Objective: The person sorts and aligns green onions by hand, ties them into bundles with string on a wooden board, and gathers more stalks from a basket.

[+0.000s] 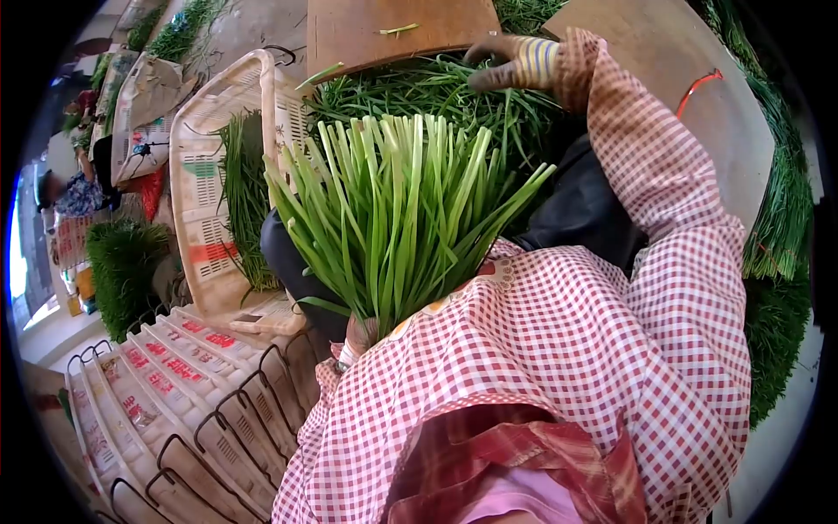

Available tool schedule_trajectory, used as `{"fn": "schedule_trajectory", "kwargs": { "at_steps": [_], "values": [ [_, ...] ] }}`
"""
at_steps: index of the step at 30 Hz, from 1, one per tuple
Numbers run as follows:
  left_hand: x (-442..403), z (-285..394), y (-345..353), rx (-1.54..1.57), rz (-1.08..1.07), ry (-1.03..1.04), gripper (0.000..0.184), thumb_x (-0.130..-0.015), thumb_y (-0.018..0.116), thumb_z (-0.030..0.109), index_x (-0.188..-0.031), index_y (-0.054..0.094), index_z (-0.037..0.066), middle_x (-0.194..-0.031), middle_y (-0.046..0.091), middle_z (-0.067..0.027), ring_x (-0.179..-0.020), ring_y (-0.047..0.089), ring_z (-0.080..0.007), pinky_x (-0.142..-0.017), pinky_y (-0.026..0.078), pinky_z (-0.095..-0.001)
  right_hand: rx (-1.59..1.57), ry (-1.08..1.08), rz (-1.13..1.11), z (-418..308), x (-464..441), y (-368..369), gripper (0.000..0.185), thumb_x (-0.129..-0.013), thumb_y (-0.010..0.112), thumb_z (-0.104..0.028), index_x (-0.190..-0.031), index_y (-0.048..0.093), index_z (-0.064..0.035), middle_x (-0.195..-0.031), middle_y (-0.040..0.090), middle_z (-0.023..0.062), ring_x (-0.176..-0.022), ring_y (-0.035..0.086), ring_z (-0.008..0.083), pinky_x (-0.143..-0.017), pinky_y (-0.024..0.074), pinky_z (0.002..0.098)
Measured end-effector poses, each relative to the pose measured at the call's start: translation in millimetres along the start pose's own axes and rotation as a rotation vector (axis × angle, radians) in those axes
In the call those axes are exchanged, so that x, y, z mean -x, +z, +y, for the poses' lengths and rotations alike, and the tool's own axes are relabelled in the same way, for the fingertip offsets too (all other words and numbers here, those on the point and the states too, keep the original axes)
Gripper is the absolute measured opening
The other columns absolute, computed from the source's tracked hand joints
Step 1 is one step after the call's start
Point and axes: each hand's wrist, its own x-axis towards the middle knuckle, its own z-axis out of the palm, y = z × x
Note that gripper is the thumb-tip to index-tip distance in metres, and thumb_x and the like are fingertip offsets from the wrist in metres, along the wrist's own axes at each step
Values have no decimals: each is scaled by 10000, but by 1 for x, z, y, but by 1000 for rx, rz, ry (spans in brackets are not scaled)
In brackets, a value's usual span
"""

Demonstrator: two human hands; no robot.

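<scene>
A thick bunch of garlic chives (393, 201) stands in front of my chest, pale cut ends up and fanned out. My left hand (360, 339), mostly hidden behind the sleeve and leaves, is closed around its lower part. My right hand (515, 65), in a dark-palmed striped glove, reaches forward over a heap of loose green leaves (436, 87). Its thumb and fingers are apart, and nothing shows between them. Beyond that heap is a brown board (393, 31) with a few leaf scraps on it.
At left, a white plastic crate (196, 210) holds more chives. Stacked crates with wire handles (175, 375) are nearer. More green bundles (777, 218) lie at right beside a grey board (681, 79) with a red tie (700, 87). Another person (78, 192) is at far left.
</scene>
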Motion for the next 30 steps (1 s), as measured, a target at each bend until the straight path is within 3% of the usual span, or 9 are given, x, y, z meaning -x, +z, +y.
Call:
{"fn": "schedule_trajectory", "kwargs": {
  "at_steps": [2, 5, 8, 11, 18, 22, 24, 27, 30],
  "values": [
    [-5, 6, 3, 41, -10, 34, 254, -858, 585, 107, -1078, 610, -17, -919, 659, -102, -784, 633, -172, -688, 511, -288, -357, 72, -517, -46, 18, -12, 819, -701, 758, -453, -1329, 422, -48, -1309, 473, 172, -1170, 484, 281, -962, 438, 406],
    [-17, 17, 4, 107, -11, 94, 256, -856, 589, 107, -1080, 608, -16, -924, 659, -102, -788, 633, -172, -691, 512, -290, 51, -117, -318, -58, 23, 22, 825, -668, 768, -462, -1314, 437, -72, -1187, 559, 157, -1065, 533, 234, -820, 501, 361],
    [-26, 26, 3, 165, -20, 123, 259, -855, 593, 107, -1082, 606, -16, -930, 658, -102, -793, 633, -173, -694, 512, -291, -440, -19, -337, -55, 25, 33, 823, -642, 824, -303, -1295, 401, -32, -1115, 578, 126, -1031, 534, 211, -903, 449, 385],
    [-17, 18, 1, 198, -63, 56, 262, -853, 597, 108, -1085, 604, -15, -935, 657, -101, -797, 632, -173, -698, 513, -292, -407, -271, -2, -58, 45, 44, 594, -652, 802, -212, -1125, 479, -58, -954, 600, 88, -855, 566, 174, -741, 479, 328],
    [13, -13, -8, 289, -166, -171, 269, -850, 606, 108, -1090, 599, -14, -947, 656, -100, -808, 632, -175, -705, 515, -294, -380, -30, 95, -48, 47, 40, 388, -724, 731, -159, -1046, 544, -52, -846, 620, 59, -788, 588, 151, -733, 496, 316],
    [17, -21, -9, 334, -193, -235, 274, -848, 612, 109, -1092, 597, -14, -955, 655, -99, -814, 631, -176, -710, 515, -296, -185, 38, 553, 19, 16, -2, 308, -783, 699, -108, -1064, 592, -39, -960, 657, 90, -873, 617, 194, -786, 519, 342],
    [18, -24, -8, 350, -202, -263, 276, -847, 615, 109, -1094, 595, -13, -958, 654, -99, -817, 631, -176, -712, 516, -296, -173, 59, 411, -11, 34, -24, 465, -773, 729, -235, -1168, 556, -61, -1076, 625, 114, -1003, 589, 228, -879, 497, 369],
    [20, -27, -8, 381, -215, -309, 280, -846, 619, 109, -1096, 593, -13, -963, 654, -99, -822, 631, -177, -715, 517, -297, -118, -53, -289, -64, 41, -15, 667, -730, 736, -429, -1250, 509, -78, -1278, 507, 150, -1198, 467, 274, -998, 414, 402],
    [21, -29, -7, 411, -221, -350, 283, -844, 623, 110, -1098, 591, -13, -969, 653, -98, -827, 631, -177, -719, 517, -299, -459, -104, -368, -61, 22, 19, 502, -710, 770, -295, -1149, 610, -113, -1054, 653, 77, -941, 601, 186, -791, 493, 334]
  ]
}}
